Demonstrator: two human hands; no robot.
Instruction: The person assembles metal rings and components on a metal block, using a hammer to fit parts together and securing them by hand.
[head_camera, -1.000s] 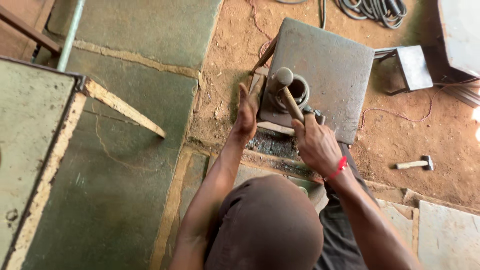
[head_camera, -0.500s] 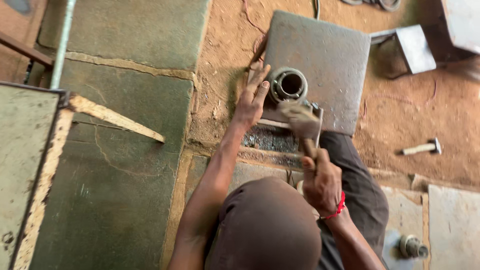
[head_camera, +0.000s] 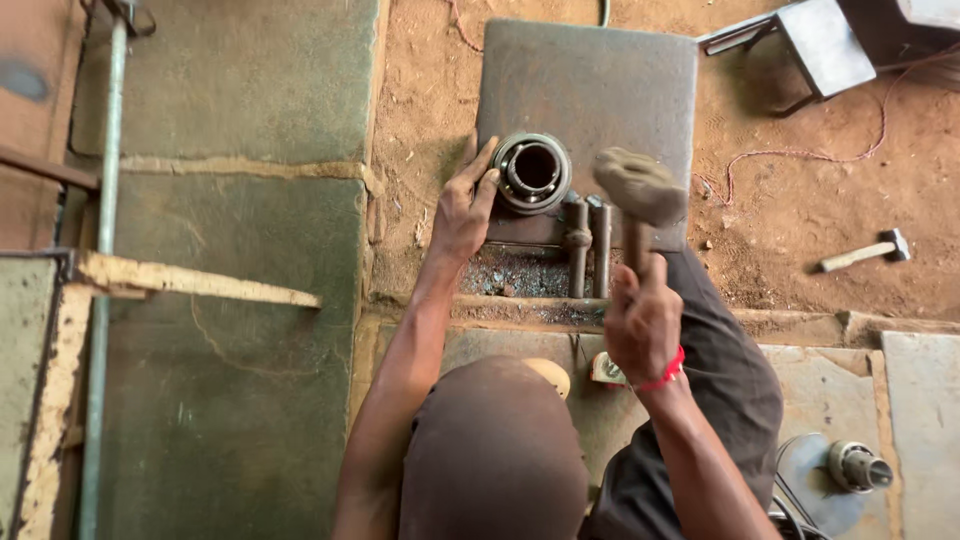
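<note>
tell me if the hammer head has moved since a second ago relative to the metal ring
Yes. The hammer head, held in the right hand, was over the metal ring a second ago; now it is raised to the ring's right, clear of it.

No package, sign or screen anywhere in view. Possibly one label: a small pale tag with reddish edging (head_camera: 606, 370), lying on the ground just below the right wrist and partly hidden by it. Too small and covered to tell for certain.
</note>
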